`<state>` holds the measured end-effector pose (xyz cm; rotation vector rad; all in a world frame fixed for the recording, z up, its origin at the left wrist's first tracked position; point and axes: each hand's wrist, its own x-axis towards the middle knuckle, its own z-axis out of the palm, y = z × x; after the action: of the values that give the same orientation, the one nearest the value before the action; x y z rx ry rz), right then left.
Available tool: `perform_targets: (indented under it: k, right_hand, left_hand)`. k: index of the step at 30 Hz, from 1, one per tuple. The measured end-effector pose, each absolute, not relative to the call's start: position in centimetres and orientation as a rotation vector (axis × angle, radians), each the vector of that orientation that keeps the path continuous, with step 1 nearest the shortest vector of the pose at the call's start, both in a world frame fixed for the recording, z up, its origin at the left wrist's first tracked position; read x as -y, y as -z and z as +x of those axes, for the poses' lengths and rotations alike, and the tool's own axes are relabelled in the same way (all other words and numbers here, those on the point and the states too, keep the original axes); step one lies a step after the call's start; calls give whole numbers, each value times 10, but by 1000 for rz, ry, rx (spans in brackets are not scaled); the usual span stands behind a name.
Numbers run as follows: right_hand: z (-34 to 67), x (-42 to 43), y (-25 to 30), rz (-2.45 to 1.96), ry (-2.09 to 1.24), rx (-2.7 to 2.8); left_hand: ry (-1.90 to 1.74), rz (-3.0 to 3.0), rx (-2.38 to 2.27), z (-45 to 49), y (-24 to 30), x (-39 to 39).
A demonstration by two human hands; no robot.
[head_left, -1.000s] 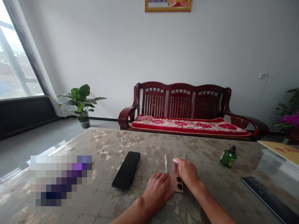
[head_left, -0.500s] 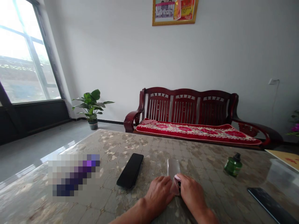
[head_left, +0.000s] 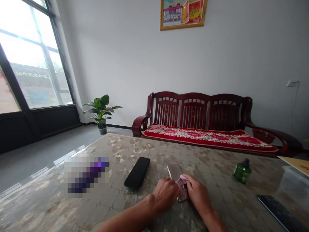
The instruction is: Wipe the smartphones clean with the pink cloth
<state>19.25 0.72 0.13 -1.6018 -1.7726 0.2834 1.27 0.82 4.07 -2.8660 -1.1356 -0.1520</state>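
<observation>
The right grip (head_left: 198, 191) is pinching a small pale pink piece (head_left: 183, 177), seemingly a cloth, between thumb and fingers over the back of a pinkish phone (head_left: 174, 170). The left grip (head_left: 167, 192) has its fingers curled in at the phone's left edge; how firmly they hold it is hidden, so I cannot tell. The phone lies between the two hands on the patterned worktop (head_left: 156, 148), its back up, a dark camera lens showing beside the right fingers and its far end reaching beyond both hands. Just left of the hands lies a black phone (head_left: 137, 173), apart from them, and farther left a purple-and-dark object (head_left: 88, 177), blurred out by large pixels. To the right stands a green bottle (head_left: 242, 173) with a black top; nearer the person lies a dark flat slab (head_left: 280, 212), beside a clear plastic box (head_left: 293, 180) with a yellowish card (head_left: 295, 163) over it. Past the worktop are a dark red wooden bench (head_left: 199, 111) with a red floral cover (head_left: 205, 137), a potted plant (head_left: 102, 111) and, on the wall, a gilt-framed picture (head_left: 182, 14).
</observation>
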Motion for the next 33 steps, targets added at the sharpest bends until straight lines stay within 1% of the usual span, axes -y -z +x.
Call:
perform_targets:
  k: [3, 6, 11, 17, 25, 33]
  right_hand:
    - [197, -12, 2, -1606, -360, 1614]
    - [200, -16, 5, -1559, -418, 1491]
    - [201, -18, 7, -1498, -466, 1437]
    - [202, -17, 3, -1479, -501, 1377]
    - [206, -18, 6, -1486, -588, 1251]
    - [212, -23, 7, -1416, -498, 1087]
  left_hand:
    - [115, -2871, 1106, 14, -52, -24]
    - [53, -2924, 975, 18, -60, -40]
    - [-115, -2993, 767, 26, -68, -61]
    - [-298, -3026, 709, 29, -68, -77]
    - [-344, -3000, 881, 27, -77, -86]
    - [-255, -2858, 1287, 11, -75, -75]
